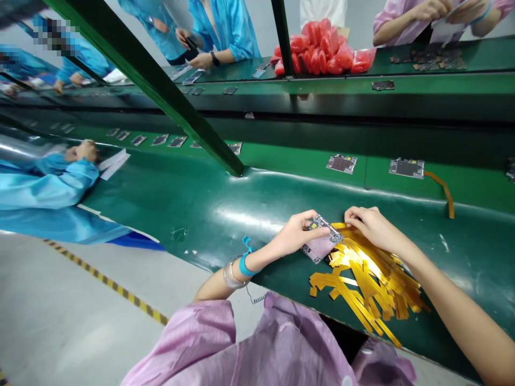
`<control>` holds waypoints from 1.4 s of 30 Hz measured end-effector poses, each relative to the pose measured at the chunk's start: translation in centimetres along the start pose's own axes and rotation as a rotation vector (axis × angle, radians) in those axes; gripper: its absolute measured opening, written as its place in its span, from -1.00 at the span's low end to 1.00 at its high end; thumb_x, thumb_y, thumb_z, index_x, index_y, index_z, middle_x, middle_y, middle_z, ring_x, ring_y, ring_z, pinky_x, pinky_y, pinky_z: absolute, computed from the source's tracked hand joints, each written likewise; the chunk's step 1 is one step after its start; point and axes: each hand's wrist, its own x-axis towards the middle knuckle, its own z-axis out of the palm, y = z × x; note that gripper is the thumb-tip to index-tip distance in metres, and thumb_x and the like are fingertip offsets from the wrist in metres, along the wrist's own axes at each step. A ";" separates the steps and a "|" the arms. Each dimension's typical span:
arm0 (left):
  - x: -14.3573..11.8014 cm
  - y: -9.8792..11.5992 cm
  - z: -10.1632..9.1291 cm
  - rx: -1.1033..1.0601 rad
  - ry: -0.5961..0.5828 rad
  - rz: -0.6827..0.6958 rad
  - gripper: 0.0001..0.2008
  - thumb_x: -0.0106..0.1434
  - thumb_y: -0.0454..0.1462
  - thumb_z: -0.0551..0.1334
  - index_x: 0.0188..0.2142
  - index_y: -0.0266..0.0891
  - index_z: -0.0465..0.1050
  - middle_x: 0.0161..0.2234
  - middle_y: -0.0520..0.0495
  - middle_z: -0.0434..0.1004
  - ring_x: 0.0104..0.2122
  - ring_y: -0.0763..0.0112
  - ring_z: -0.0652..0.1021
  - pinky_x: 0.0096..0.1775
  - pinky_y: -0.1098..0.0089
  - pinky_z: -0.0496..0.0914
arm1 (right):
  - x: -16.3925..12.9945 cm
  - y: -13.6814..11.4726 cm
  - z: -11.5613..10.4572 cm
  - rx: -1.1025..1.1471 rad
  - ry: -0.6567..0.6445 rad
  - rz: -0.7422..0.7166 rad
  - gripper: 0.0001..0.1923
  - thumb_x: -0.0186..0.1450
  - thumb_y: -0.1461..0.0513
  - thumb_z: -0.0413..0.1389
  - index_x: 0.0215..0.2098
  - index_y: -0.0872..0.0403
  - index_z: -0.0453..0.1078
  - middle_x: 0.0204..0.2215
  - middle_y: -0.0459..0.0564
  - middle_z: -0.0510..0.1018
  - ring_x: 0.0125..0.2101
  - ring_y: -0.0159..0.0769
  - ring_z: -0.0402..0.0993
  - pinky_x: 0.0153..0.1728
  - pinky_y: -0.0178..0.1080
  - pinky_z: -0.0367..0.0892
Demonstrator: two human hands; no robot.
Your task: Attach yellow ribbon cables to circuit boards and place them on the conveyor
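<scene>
electronics assembly line: green conveyor belt (281, 161), circuit boards (341, 163), gowned workers (225, 32)

Small circuit board (322, 242) in my left hand (295, 234), pinched at its left edge, tilted, near corner resting on the green mat. Board is pale pinkish-grey on the broad face, darker components and a bit of yellow along the top edge. My right hand (372, 225) has fingertips down on the top of the yellow flex ribbon cables (368, 279), just beside the board. Ribbons are thin flat orange-yellow strips, loose fanned heap, crisscrossed, ends splayed toward me.
</scene>
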 end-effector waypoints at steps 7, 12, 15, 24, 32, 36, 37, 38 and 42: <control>0.2 -0.3 0.0 0.012 0.004 0.010 -0.63 0.18 -0.06 0.41 -0.32 -0.27 0.34 -0.47 0.08 0.46 -0.55 0.56 0.43 -0.51 0.54 0.24 | -0.5 -0.4 0.6 0.046 0.068 0.021 -0.77 0.36 0.06 0.14 -0.16 0.03 0.48 -0.35 -0.01 0.61 -0.28 -0.12 0.53 -0.13 -0.07 0.26; -0.3 -0.5 0.1 0.015 0.010 0.012 -0.64 0.19 -0.06 0.40 -0.30 -0.27 0.35 -0.44 0.06 0.48 -0.52 0.53 0.46 -0.48 0.52 0.28 | -1.5 -1.5 -0.1 0.070 0.118 -0.029 -0.83 0.39 0.14 0.11 -0.30 0.00 0.49 -0.28 0.02 0.63 -0.17 -0.09 0.51 -0.03 -0.01 0.23; -1.2 -0.1 0.8 0.021 0.034 0.056 -0.66 0.21 -0.08 0.39 -0.32 -0.26 0.35 -0.44 0.06 0.47 -0.50 0.53 0.45 -0.48 0.53 0.27 | -3.7 -3.4 -0.3 0.212 0.239 0.033 -0.77 0.49 0.13 -0.04 -0.17 0.00 0.42 -0.27 -0.01 0.61 -0.25 -0.19 0.51 -0.14 -0.13 0.31; -3.6 0.8 3.6 0.200 0.044 0.257 -0.74 0.25 -0.13 0.38 -0.30 -0.27 0.42 -0.44 0.06 0.45 -0.48 0.52 0.42 -0.44 0.49 0.29 | -9.4 -7.4 1.4 0.374 0.366 0.112 -0.95 0.38 0.20 0.13 -0.25 -0.03 0.44 -0.58 -0.20 0.37 -0.57 -0.35 0.31 -0.47 -0.31 0.29; -3.4 1.3 4.6 0.225 0.020 0.268 -0.75 0.30 -0.11 0.35 -0.20 -0.23 0.48 -0.32 0.01 0.56 -0.37 0.44 0.53 -0.28 0.44 0.43 | -10.9 -7.2 3.2 0.073 0.635 -0.078 -0.86 0.37 0.34 0.15 -0.14 -0.02 0.42 -0.51 -0.17 0.44 -0.55 -0.38 0.33 -0.44 -0.31 0.30; -2.1 1.9 4.5 -0.042 -0.164 0.072 -0.74 0.33 -0.13 0.30 -0.13 -0.28 0.44 -0.19 -0.09 0.54 -0.20 0.34 0.55 -0.13 0.34 0.45 | -11.9 -7.4 2.8 0.278 0.578 0.094 -0.79 0.37 0.18 0.19 -0.03 -0.02 0.39 -0.47 -0.14 0.44 -0.49 -0.31 0.41 -0.42 -0.28 0.37; -2.0 2.1 4.4 -0.070 -0.201 0.035 -0.73 0.31 -0.13 0.32 -0.13 -0.29 0.43 -0.19 -0.09 0.54 -0.21 0.34 0.54 -0.14 0.33 0.45 | -12.1 -7.5 2.4 0.355 0.530 0.160 -0.83 0.39 0.14 0.16 -0.07 -0.02 0.41 -0.46 -0.12 0.47 -0.49 -0.31 0.43 -0.45 -0.29 0.37; -1.9 2.2 4.4 -0.083 -0.226 0.012 -0.72 0.29 -0.14 0.35 -0.15 -0.29 0.43 -0.20 -0.09 0.53 -0.22 0.35 0.54 -0.14 0.33 0.44 | -12.3 -7.6 2.1 0.416 0.484 0.214 -0.87 0.41 0.12 0.13 -0.13 -0.03 0.44 -0.46 -0.12 0.50 -0.50 -0.32 0.44 -0.49 -0.31 0.36; -2.1 2.4 4.4 -0.073 -0.270 0.036 -0.72 0.25 -0.16 0.38 -0.16 -0.28 0.44 -0.18 -0.07 0.53 -0.21 0.36 0.53 -0.12 0.33 0.43 | -12.3 -8.0 1.1 0.494 0.397 0.349 -0.77 0.38 0.05 0.15 -0.33 -0.02 0.50 -0.48 -0.11 0.56 -0.56 -0.33 0.42 -0.56 -0.32 0.33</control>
